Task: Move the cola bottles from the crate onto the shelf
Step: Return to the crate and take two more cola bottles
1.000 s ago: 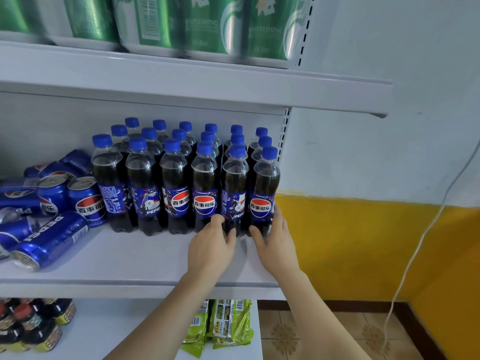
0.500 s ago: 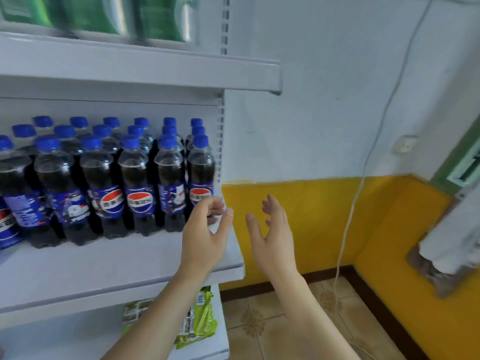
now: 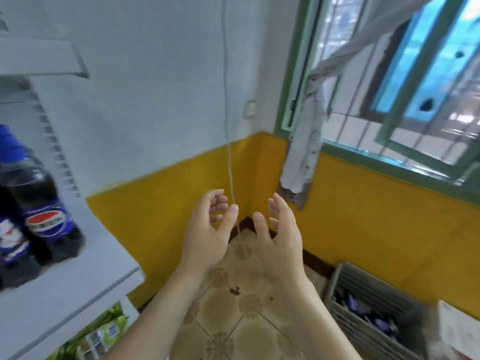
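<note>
Nearest me, both forearms reach out over the tiled floor point(image 3: 233, 320). My left hand point(image 3: 207, 229) hangs in the air with its fingers loosely curled, thumb up, holding nothing. My right hand point(image 3: 280, 235) is just beside it, palm turned inward, fingers relaxed and apart, also holding nothing. The two hands are near each other but not touching.

Low on my right stands the grey crate point(image 3: 363, 287) on the floor against the yellow wall; dark shapes with blue patches lie inside, too blurred for me to tell what they are. A white box point(image 3: 459, 331) sits just beside it at the edge of view.

On my left is the white shelf point(image 3: 65, 289), with cola bottles point(image 3: 41, 206) standing upright at its right end. Green packets point(image 3: 104, 331) lie on the level below.

Farther off, a white cable point(image 3: 228, 141) runs down the wall into the corner, and a green-framed window point(image 3: 389, 152) with a tied curtain point(image 3: 306, 141) fills the right.
</note>
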Motion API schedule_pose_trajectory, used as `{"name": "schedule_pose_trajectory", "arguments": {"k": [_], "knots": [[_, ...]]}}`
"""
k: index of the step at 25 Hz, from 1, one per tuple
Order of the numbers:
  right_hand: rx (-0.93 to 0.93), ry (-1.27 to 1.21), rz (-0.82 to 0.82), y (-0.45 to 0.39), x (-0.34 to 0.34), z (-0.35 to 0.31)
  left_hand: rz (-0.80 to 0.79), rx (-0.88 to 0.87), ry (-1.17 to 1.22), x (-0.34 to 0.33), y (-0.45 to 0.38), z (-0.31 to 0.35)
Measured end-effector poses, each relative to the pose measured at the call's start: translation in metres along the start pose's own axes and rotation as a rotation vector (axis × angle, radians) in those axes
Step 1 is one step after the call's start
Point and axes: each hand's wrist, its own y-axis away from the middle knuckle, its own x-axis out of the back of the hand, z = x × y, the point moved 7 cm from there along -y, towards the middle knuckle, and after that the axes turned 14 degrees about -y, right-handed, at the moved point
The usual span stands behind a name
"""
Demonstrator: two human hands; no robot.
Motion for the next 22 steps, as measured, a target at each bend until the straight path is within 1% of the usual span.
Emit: {"name": "schedule_pose_trajectory", "arguments": {"k": [6, 13, 18, 22], "knots": [[-0.105, 0.119, 0.271, 0.049, 0.122, 0.025, -0.276, -0.091, 0.064, -0.103, 0.046, 0.053], [-0.160, 0.223, 0.519, 0.104, 0.252, 0.039, -0.527, -0.202, 0.151, -0.205, 0.107, 0.124], [-0.193, 0.296, 0.626, 0.132, 0.341, 0.055, -0.647, -0.245, 0.206, -0.271, 0.151, 0.168], [-0.207, 0.291, 0.663, 0.142, 0.399, 0.072, -0.685, -0.263, 0.213, -0.318, 0.176, 0.194]]}}
